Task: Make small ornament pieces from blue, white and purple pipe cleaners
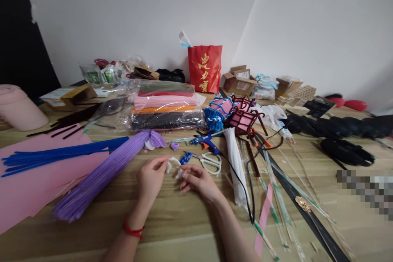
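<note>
A short, curled white pipe cleaner (175, 160) hangs between my two hands above the table. My left hand (152, 177) pinches one end of it between thumb and fingertips. At the other end, the fingers of my right hand (199, 181) close on it, with the lower fingers loosely curled. Just beyond my fingertips lies a small blue piece (185, 158). Beside it are white-handled scissors (211, 163). Behind those rests a blue hot glue gun (206, 141) with its black cord. A small purple piece (175, 146) lies near the glue gun's nozzle.
Purple pipe cleaners (95, 180) and blue ones (67, 151) lie left, over pink sheets (27, 176). A white bundle (236, 168) and thin sticks lie right. Behind are bagged coloured bundles (166, 102), pink lanterns (242, 120) and a red bag (205, 69).
</note>
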`<state>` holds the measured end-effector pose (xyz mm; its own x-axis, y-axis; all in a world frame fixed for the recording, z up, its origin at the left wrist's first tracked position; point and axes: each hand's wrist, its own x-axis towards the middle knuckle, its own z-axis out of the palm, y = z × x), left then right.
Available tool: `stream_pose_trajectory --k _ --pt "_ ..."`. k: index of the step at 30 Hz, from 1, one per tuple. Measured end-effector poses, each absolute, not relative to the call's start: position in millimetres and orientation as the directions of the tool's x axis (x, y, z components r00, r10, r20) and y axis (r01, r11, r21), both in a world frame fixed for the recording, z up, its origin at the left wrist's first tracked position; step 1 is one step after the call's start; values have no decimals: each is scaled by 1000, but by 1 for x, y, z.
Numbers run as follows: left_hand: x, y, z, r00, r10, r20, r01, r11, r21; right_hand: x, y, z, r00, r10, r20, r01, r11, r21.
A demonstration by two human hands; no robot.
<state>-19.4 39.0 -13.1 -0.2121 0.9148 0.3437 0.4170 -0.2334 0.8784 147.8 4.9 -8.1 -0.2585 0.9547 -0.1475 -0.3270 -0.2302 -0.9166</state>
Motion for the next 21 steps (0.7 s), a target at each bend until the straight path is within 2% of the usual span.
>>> stream_pose_trajectory --k 6,9,16,19,21 --pt "-11 38 -12 -234 964 129 160 -92 983 142 11 -24 29 996 -80 -227 -71 -971" --pt "-8 37 -9 -205 978 23 30 -17 999 145 15 -31 95 994 -54 -164 -38 -986" --pt "-1 32 -4 -93 987 -133 -281 102 954 148 17 -34 50 999 0 -20 1 -1000" --pt "1 31 -1 -16 981 -194 -427 169 889 143 14 -31 -30 999 -23 -83 -25 -996" --pt "2 31 0 21 974 -225 -453 210 866 140 12 -29 -100 994 -45 -166 -62 -984"
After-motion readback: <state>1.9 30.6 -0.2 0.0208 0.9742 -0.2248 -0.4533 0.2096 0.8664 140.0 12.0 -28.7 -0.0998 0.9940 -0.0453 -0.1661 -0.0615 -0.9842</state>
